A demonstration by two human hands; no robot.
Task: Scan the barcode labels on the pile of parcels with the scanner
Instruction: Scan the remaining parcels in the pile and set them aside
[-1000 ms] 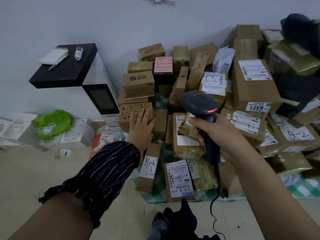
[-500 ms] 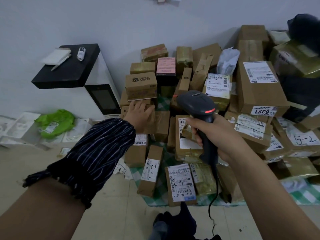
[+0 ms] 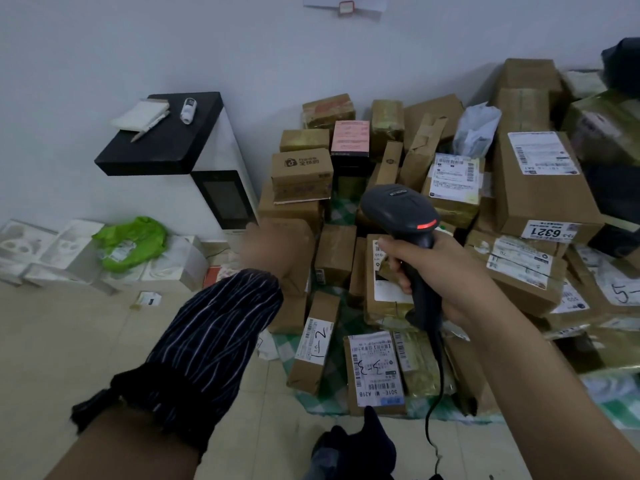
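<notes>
The handle of the barcode scanner [image 3: 401, 216] is gripped in the right hand [image 3: 450, 275], fingers curled round it. The head is raised over the middle of the pile of parcels [image 3: 337, 252], a red strip is lit on it, and its cable [image 3: 438, 382] hangs toward the floor. The left hand [image 3: 268, 247], below which a striped sleeve [image 3: 214, 341] is worn, is blurred against a brown carton [image 3: 302, 242] at the pile's left edge; whether that carton is gripped cannot be told. The parcels are heaped on a green checked cloth [image 3: 341, 207] against the wall. A labelled box [image 3: 375, 370] lies at the front and a large box marked 6321 [image 3: 543, 188] to the right. Left of the pile a black-topped cabinet [image 3: 162, 150] is seen, with a pen [image 3: 149, 128] on it.
</notes>
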